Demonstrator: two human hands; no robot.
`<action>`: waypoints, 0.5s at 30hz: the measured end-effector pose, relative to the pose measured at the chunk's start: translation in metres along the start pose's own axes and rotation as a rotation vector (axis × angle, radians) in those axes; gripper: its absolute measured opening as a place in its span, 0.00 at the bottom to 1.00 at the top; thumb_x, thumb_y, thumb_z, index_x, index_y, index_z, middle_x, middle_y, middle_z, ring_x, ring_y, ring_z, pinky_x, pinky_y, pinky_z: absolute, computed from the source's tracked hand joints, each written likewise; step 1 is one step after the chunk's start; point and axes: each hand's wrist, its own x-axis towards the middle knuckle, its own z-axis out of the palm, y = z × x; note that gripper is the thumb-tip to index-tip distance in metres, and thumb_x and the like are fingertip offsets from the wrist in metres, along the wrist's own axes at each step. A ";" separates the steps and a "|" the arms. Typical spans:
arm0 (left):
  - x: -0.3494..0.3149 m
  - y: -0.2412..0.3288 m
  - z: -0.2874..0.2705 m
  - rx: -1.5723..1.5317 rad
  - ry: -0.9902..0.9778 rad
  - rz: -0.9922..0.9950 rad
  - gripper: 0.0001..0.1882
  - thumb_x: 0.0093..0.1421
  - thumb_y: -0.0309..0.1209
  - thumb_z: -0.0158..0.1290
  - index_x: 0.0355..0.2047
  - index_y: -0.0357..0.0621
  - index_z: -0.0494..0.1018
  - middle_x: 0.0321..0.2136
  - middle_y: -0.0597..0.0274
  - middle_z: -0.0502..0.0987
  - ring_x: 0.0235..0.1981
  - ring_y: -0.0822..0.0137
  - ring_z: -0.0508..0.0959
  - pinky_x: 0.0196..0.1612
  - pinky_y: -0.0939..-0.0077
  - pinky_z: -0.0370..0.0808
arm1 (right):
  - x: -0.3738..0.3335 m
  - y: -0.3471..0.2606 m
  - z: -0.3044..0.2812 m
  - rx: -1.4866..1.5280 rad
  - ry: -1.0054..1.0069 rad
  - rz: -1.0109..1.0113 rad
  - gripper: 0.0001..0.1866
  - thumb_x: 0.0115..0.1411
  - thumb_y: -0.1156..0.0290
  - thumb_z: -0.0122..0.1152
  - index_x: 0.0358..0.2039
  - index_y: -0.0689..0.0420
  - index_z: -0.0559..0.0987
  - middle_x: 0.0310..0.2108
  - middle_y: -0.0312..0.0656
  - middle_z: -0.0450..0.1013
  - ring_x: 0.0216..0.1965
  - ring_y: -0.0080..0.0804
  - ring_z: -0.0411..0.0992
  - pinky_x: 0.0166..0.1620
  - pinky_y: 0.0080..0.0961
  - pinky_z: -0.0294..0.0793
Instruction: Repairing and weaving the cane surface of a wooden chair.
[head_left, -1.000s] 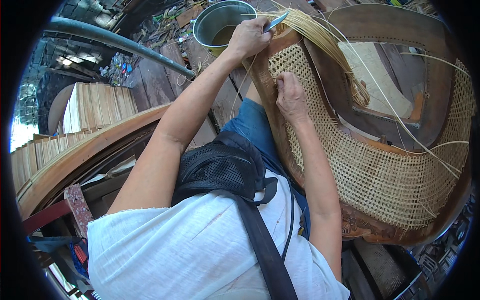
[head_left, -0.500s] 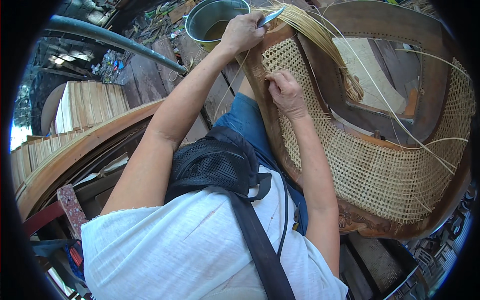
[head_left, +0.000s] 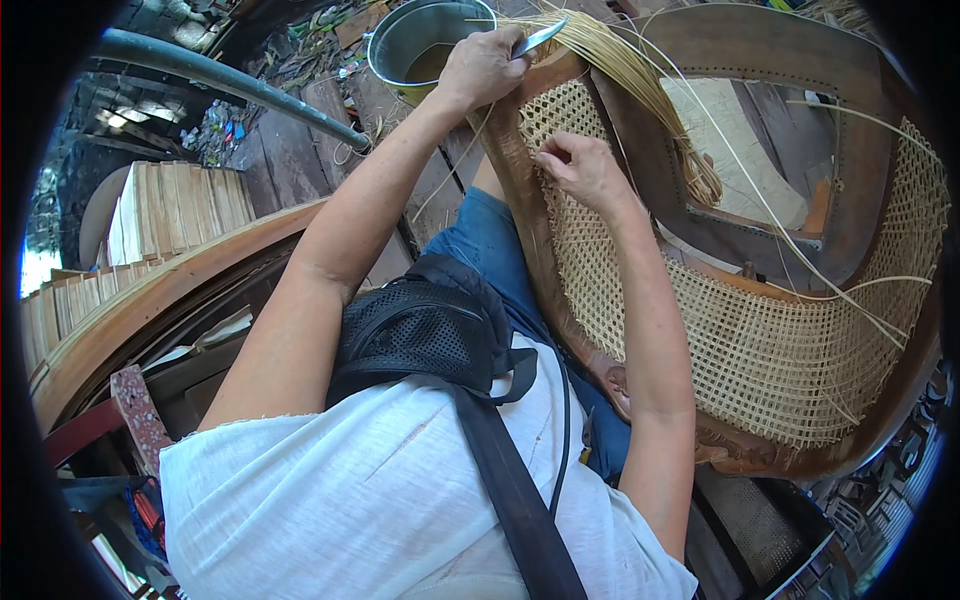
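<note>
My left hand [head_left: 482, 68] is closed around a tool with a pale, pointed metal blade [head_left: 541, 36], held over the top edge of a wooden chair frame [head_left: 535, 225]. The blade points away to the right; its handle is hidden in my fingers. Woven cane mesh [head_left: 740, 345] fills the curved frame. My right hand [head_left: 588, 170] is pinched shut at the mesh's left border, against the wood. Whatever lies between thumb and forefinger is too small to make out. A bundle of loose cane strands [head_left: 650, 90] drapes over the frame beyond both hands.
A metal bucket [head_left: 378, 60] with brownish liquid stands just left of my left hand. Long loose cane strands [head_left: 735, 150] cross the frame's opening. To the left are a metal pole [head_left: 230, 85], stacked wooden slats [head_left: 185, 205] and a curved wooden rail [head_left: 190, 265].
My right hand has turned at the wrist, its back shifting slightly right, while the forearm swung right. My left hand stays almost in place, still gripping the bladed tool.
</note>
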 end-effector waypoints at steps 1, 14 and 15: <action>0.000 0.000 0.000 0.008 -0.010 0.003 0.14 0.60 0.43 0.55 0.37 0.46 0.76 0.29 0.45 0.80 0.34 0.42 0.80 0.39 0.52 0.76 | 0.001 -0.002 -0.002 -0.015 0.016 -0.034 0.10 0.58 0.68 0.63 0.36 0.63 0.80 0.30 0.50 0.77 0.32 0.39 0.77 0.39 0.32 0.76; -0.001 0.001 0.000 0.002 -0.022 -0.019 0.15 0.60 0.43 0.54 0.39 0.47 0.77 0.32 0.46 0.81 0.37 0.43 0.80 0.42 0.52 0.77 | 0.026 -0.013 -0.012 0.088 -0.171 0.183 0.08 0.58 0.73 0.62 0.32 0.65 0.81 0.23 0.41 0.78 0.24 0.23 0.77 0.29 0.22 0.77; -0.001 0.001 0.000 0.001 -0.017 -0.013 0.15 0.60 0.44 0.54 0.39 0.47 0.77 0.32 0.46 0.81 0.37 0.43 0.80 0.42 0.52 0.76 | 0.027 -0.015 -0.013 0.072 -0.195 0.200 0.08 0.58 0.73 0.62 0.31 0.65 0.81 0.23 0.41 0.78 0.24 0.23 0.77 0.29 0.22 0.78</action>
